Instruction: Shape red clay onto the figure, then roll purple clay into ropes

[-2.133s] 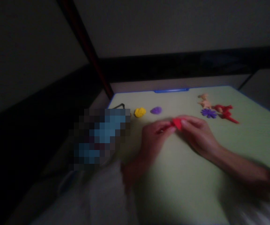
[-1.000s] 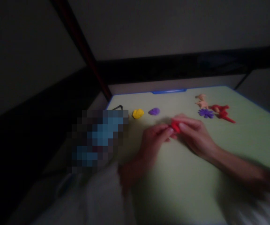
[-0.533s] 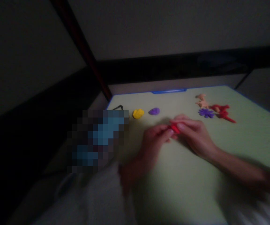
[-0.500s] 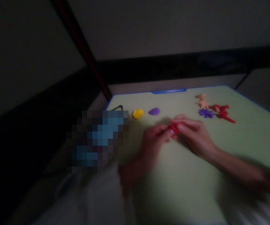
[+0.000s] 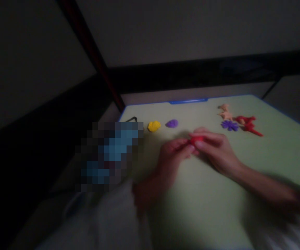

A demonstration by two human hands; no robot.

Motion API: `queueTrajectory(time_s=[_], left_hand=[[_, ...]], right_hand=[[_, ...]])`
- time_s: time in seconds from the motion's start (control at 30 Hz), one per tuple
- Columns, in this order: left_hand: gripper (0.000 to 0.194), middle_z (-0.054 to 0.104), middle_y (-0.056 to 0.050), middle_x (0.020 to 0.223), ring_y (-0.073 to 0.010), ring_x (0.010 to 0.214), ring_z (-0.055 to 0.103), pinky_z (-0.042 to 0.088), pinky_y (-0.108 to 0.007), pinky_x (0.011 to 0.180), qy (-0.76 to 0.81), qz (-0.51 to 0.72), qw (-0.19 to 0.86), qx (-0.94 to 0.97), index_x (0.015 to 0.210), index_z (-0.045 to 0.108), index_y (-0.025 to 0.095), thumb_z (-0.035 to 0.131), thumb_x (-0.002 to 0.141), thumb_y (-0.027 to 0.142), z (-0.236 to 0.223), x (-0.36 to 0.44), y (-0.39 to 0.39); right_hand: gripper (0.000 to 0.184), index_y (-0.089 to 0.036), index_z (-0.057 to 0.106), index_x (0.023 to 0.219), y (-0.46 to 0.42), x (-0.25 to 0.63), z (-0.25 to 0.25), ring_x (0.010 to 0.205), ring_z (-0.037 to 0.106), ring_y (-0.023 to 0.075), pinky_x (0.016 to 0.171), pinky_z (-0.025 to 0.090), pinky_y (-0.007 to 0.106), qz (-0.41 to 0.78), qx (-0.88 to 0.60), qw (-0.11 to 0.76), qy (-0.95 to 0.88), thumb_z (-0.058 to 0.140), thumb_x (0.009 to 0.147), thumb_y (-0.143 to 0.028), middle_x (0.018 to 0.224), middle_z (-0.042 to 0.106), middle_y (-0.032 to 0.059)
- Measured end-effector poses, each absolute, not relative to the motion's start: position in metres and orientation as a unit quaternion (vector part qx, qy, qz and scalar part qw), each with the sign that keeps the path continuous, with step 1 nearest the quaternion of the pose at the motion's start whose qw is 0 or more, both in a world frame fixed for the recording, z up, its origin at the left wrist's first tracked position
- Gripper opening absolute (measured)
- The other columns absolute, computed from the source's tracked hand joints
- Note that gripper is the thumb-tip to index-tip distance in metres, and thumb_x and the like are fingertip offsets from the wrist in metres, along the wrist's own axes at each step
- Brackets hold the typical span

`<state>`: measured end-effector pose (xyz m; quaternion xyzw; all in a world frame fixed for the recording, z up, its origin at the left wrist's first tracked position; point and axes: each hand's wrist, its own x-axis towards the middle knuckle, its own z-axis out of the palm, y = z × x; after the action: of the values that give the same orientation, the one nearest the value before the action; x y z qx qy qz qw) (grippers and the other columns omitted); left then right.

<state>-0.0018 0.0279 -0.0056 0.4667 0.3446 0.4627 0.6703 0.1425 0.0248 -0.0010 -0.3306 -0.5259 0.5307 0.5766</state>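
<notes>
A small lump of red modelling clay is pinched between the fingertips of both hands, above the pale green tabletop. My left hand grips its left end, thumb toward me. From the right, my right hand presses thumb and fingers on the same lump. Part of the red piece is hidden by the fingers, and its exact shape is blurred. Beyond the hands lie a purple clay oval and a yellow clay blob.
Right of the hands are a purple flower-shaped piece, several red clay pieces and peach-coloured pieces. A pixelated blue object stands at the table's left edge. A blue handle lines the far edge.
Both hands stay in nearly the same place. The thumbs have shifted slightly on the red clay, which looks a little turned or reshaped.
</notes>
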Motion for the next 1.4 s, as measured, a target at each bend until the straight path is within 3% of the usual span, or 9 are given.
queueTrajectory(time_s=[0.3,0.87,1.03,1.2,1.33,1.4], left_hand=[[0.017,0.067,-0.001,0.082,-0.0113,0.075,0.057,0.041,-0.023,0.069,0.339,0.478,0.665,0.463,0.084,0.07,0.019,0.072,0.068,0.027,-0.0086,-0.0022,0.0289],[0.019,0.068,-0.001,0.071,-0.0115,0.068,0.059,0.043,-0.025,0.068,0.354,0.48,0.665,0.45,0.075,0.064,0.015,0.075,0.061,0.022,-0.0045,0.0006,0.0306],[0.036,0.069,0.0,0.074,-0.0139,0.071,0.063,0.046,-0.028,0.072,0.342,0.502,0.673,0.422,0.085,0.055,0.017,0.076,0.056,0.011,-0.0007,0.0019,0.0318],[0.041,0.07,-0.001,0.08,-0.0133,0.074,0.064,0.046,-0.026,0.072,0.335,0.52,0.662,0.422,0.095,0.055,0.018,0.075,0.06,0.012,-0.0003,0.0006,0.0331],[0.041,0.069,0.001,0.083,-0.0125,0.076,0.063,0.046,-0.027,0.076,0.328,0.548,0.658,0.4,0.097,0.056,0.02,0.074,0.061,0.013,-0.0024,0.0002,0.0334],[0.041,0.068,0.001,0.084,-0.0132,0.079,0.063,0.046,-0.028,0.08,0.33,0.557,0.655,0.39,0.099,0.056,0.021,0.073,0.062,0.013,-0.0033,0.0005,0.0333]], right_hand=[[0.013,-0.027,0.075,0.074,0.0253,0.1397,0.0028,0.076,0.058,0.0116,0.068,0.049,0.026,0.531,-0.342,0.627,-0.456,0.08,0.062,-0.03,0.087,0.059,-0.0002],[0.011,-0.028,0.075,0.071,0.0243,0.1406,0.0055,0.073,0.057,0.0138,0.066,0.051,0.028,0.546,-0.337,0.608,-0.468,0.079,0.061,-0.032,0.086,0.059,0.0011],[0.012,-0.027,0.075,0.072,0.0228,0.141,0.0067,0.079,0.058,0.0153,0.072,0.049,0.03,0.552,-0.332,0.603,-0.471,0.078,0.062,-0.032,0.092,0.061,0.0017],[0.019,-0.026,0.075,0.084,0.0255,0.143,0.0035,0.076,0.056,0.0148,0.07,0.047,0.029,0.557,-0.344,0.61,-0.447,0.073,0.068,-0.034,0.091,0.062,0.0019],[0.008,-0.023,0.068,0.073,0.0271,0.1423,-0.0011,0.068,0.054,0.0123,0.067,0.046,0.027,0.531,-0.355,0.62,-0.456,0.073,0.068,-0.025,0.075,0.062,-0.0011],[0.016,-0.022,0.061,0.069,0.0257,0.14,-0.0017,0.065,0.053,0.0107,0.063,0.045,0.025,0.517,-0.351,0.612,-0.485,0.076,0.065,-0.02,0.072,0.061,-0.003]])
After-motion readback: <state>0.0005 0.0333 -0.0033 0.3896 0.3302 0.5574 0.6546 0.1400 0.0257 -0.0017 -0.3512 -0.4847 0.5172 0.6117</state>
